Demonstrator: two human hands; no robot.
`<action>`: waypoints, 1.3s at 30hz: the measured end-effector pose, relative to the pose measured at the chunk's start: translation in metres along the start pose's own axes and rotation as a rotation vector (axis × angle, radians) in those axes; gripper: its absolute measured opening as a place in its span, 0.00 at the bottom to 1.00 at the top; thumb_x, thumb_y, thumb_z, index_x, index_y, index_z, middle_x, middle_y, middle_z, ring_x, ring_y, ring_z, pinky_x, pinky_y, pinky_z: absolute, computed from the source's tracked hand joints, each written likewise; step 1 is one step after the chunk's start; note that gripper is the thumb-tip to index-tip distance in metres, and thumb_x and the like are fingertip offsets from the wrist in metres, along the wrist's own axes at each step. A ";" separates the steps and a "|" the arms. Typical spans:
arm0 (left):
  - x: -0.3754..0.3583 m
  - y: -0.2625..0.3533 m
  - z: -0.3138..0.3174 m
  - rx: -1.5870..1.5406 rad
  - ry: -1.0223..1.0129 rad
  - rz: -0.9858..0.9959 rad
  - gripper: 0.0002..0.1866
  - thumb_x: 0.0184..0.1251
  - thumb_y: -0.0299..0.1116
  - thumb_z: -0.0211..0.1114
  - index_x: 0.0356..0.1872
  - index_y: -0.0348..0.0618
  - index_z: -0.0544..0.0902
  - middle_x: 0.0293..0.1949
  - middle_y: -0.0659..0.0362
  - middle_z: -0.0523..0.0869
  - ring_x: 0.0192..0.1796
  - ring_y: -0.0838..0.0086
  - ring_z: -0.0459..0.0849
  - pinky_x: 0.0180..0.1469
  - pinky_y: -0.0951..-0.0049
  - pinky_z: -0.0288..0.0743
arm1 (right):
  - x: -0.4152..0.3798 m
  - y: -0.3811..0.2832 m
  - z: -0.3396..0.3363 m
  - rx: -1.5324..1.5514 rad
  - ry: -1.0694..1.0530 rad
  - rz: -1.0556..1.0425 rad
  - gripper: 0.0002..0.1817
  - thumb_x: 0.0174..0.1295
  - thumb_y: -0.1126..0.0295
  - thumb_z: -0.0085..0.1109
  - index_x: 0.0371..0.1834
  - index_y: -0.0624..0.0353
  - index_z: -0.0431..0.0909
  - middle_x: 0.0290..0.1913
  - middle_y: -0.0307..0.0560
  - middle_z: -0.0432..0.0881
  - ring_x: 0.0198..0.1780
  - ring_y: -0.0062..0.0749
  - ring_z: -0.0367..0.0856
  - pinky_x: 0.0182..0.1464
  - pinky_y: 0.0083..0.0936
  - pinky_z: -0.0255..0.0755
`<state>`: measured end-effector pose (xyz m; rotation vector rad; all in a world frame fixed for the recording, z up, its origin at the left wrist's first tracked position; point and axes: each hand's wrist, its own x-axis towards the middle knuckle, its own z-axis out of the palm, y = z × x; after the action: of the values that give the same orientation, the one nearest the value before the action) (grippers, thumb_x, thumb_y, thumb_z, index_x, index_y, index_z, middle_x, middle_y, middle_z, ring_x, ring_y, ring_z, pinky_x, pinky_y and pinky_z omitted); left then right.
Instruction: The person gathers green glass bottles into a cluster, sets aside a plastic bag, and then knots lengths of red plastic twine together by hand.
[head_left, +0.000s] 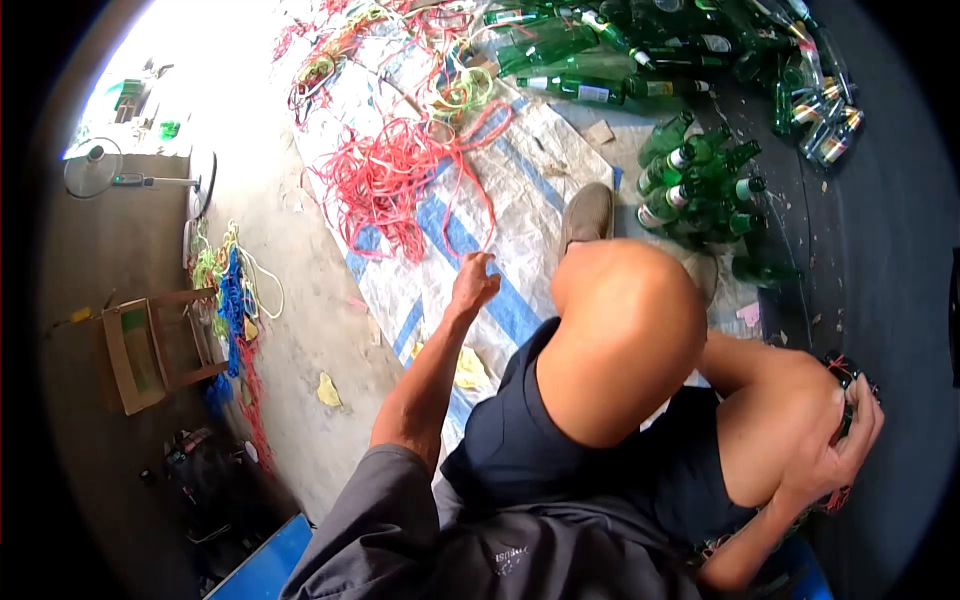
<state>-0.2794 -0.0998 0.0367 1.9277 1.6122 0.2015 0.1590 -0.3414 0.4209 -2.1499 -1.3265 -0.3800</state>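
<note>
I am reaching my left hand [473, 283] out over the sack [520, 190], fingers pinched shut on a red string [478, 190] that is running up and away from the grip into the red tangle [385, 175] beyond it. My right hand [845, 440] is curling around a dark bundle [848, 375] beside my knee, though how tightly I cannot tell. Green bottles [700, 185] are lying well ahead of that grip.
</note>
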 end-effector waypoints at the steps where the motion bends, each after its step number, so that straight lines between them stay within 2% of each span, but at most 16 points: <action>1: 0.005 0.000 0.002 0.005 -0.028 -0.045 0.26 0.57 0.31 0.70 0.61 0.42 0.86 0.66 0.42 0.82 0.66 0.46 0.83 0.68 0.56 0.81 | -0.001 0.000 0.002 -0.041 0.004 0.029 0.16 0.77 0.74 0.60 0.62 0.72 0.83 0.53 0.59 0.85 0.54 0.47 0.86 0.58 0.35 0.84; 7: 0.024 -0.011 0.018 0.032 -0.078 -0.110 0.29 0.57 0.31 0.69 0.64 0.42 0.85 0.73 0.37 0.75 0.70 0.43 0.82 0.71 0.53 0.79 | 0.011 -0.017 0.011 -0.151 -0.061 -0.007 0.16 0.77 0.72 0.61 0.61 0.71 0.83 0.52 0.58 0.85 0.54 0.46 0.87 0.58 0.35 0.84; 9: 0.029 -0.011 0.021 0.004 -0.137 -0.183 0.30 0.57 0.34 0.74 0.64 0.40 0.85 0.70 0.35 0.77 0.72 0.42 0.78 0.73 0.54 0.77 | 0.014 -0.020 0.010 -0.174 -0.076 -0.024 0.16 0.77 0.72 0.61 0.61 0.71 0.83 0.52 0.58 0.85 0.54 0.45 0.87 0.58 0.36 0.84; 12: 0.033 -0.020 0.026 0.062 -0.211 -0.143 0.29 0.57 0.32 0.68 0.64 0.42 0.86 0.74 0.40 0.75 0.69 0.44 0.83 0.71 0.53 0.78 | 0.018 -0.024 0.011 -0.199 -0.089 -0.037 0.16 0.77 0.71 0.61 0.60 0.71 0.83 0.52 0.57 0.86 0.53 0.45 0.87 0.58 0.36 0.84; 15: 0.031 -0.025 0.031 0.058 -0.185 -0.160 0.27 0.57 0.33 0.70 0.61 0.42 0.87 0.67 0.42 0.83 0.64 0.45 0.87 0.67 0.53 0.81 | 0.019 -0.026 0.009 -0.214 -0.096 -0.047 0.16 0.77 0.70 0.61 0.60 0.71 0.84 0.52 0.57 0.86 0.53 0.45 0.87 0.58 0.37 0.84; 18: 0.030 -0.028 0.031 -0.037 -0.297 -0.172 0.23 0.57 0.34 0.72 0.56 0.42 0.89 0.52 0.44 0.92 0.55 0.49 0.92 0.58 0.54 0.86 | 0.020 -0.029 0.007 -0.230 -0.096 -0.056 0.16 0.77 0.69 0.61 0.59 0.70 0.84 0.52 0.56 0.86 0.53 0.44 0.87 0.58 0.37 0.84; 21: 0.016 -0.021 0.035 -0.097 -0.312 -0.144 0.21 0.57 0.35 0.74 0.53 0.42 0.90 0.38 0.47 0.94 0.46 0.53 0.94 0.50 0.56 0.87 | 0.021 -0.032 0.006 -0.234 -0.093 -0.060 0.16 0.77 0.68 0.61 0.59 0.70 0.84 0.52 0.56 0.86 0.53 0.44 0.88 0.58 0.37 0.84; 22: 0.008 -0.017 0.037 -0.118 -0.274 -0.122 0.18 0.57 0.34 0.75 0.50 0.42 0.91 0.37 0.48 0.93 0.43 0.55 0.94 0.47 0.59 0.87 | 0.020 -0.033 0.006 -0.227 -0.089 -0.057 0.16 0.77 0.68 0.61 0.58 0.70 0.84 0.52 0.56 0.87 0.53 0.44 0.88 0.58 0.38 0.84; 26: -0.027 0.008 0.026 -0.228 -0.227 -0.085 0.15 0.59 0.32 0.75 0.45 0.38 0.88 0.35 0.48 0.92 0.41 0.57 0.93 0.46 0.60 0.85 | 0.014 -0.024 0.010 -0.156 -0.048 -0.029 0.15 0.76 0.70 0.61 0.57 0.71 0.85 0.52 0.56 0.86 0.51 0.43 0.87 0.55 0.39 0.84; 29: -0.058 0.019 0.020 -0.385 -0.261 -0.146 0.15 0.61 0.31 0.73 0.46 0.35 0.87 0.35 0.48 0.91 0.40 0.58 0.92 0.46 0.61 0.85 | 0.010 -0.017 0.009 -0.077 -0.039 0.022 0.12 0.76 0.75 0.61 0.56 0.72 0.85 0.51 0.56 0.86 0.50 0.43 0.87 0.53 0.37 0.84; 31: -0.080 0.034 0.003 -0.464 -0.214 -0.123 0.14 0.64 0.30 0.72 0.47 0.34 0.85 0.35 0.51 0.90 0.39 0.64 0.90 0.44 0.64 0.83 | 0.008 -0.016 0.008 0.026 -0.031 0.069 0.11 0.75 0.79 0.61 0.56 0.73 0.85 0.51 0.56 0.85 0.50 0.43 0.86 0.53 0.36 0.84; 36: -0.114 0.044 -0.033 -0.600 -0.008 -0.041 0.12 0.66 0.28 0.72 0.49 0.36 0.84 0.37 0.57 0.88 0.40 0.74 0.86 0.46 0.71 0.81 | 0.006 -0.019 0.007 0.037 -0.016 0.035 0.12 0.74 0.82 0.62 0.57 0.74 0.84 0.52 0.56 0.85 0.51 0.42 0.86 0.52 0.33 0.84; 37: -0.120 0.047 -0.043 -0.627 0.020 -0.100 0.12 0.67 0.27 0.72 0.50 0.38 0.84 0.37 0.58 0.88 0.42 0.76 0.86 0.48 0.70 0.81 | 0.004 -0.017 0.007 0.040 -0.012 0.016 0.12 0.74 0.82 0.62 0.56 0.74 0.84 0.52 0.56 0.85 0.51 0.42 0.86 0.52 0.33 0.84; 39: -0.124 0.055 -0.065 -0.712 0.104 -0.052 0.10 0.71 0.26 0.71 0.50 0.36 0.84 0.39 0.58 0.89 0.44 0.75 0.88 0.51 0.70 0.82 | 0.004 -0.020 0.006 0.056 -0.005 0.016 0.11 0.74 0.82 0.62 0.56 0.75 0.84 0.52 0.56 0.85 0.52 0.41 0.86 0.53 0.33 0.84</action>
<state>-0.2957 -0.1970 0.1506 1.3381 1.3898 0.7521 0.1427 -0.3279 0.4243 -2.1153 -1.3063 -0.3273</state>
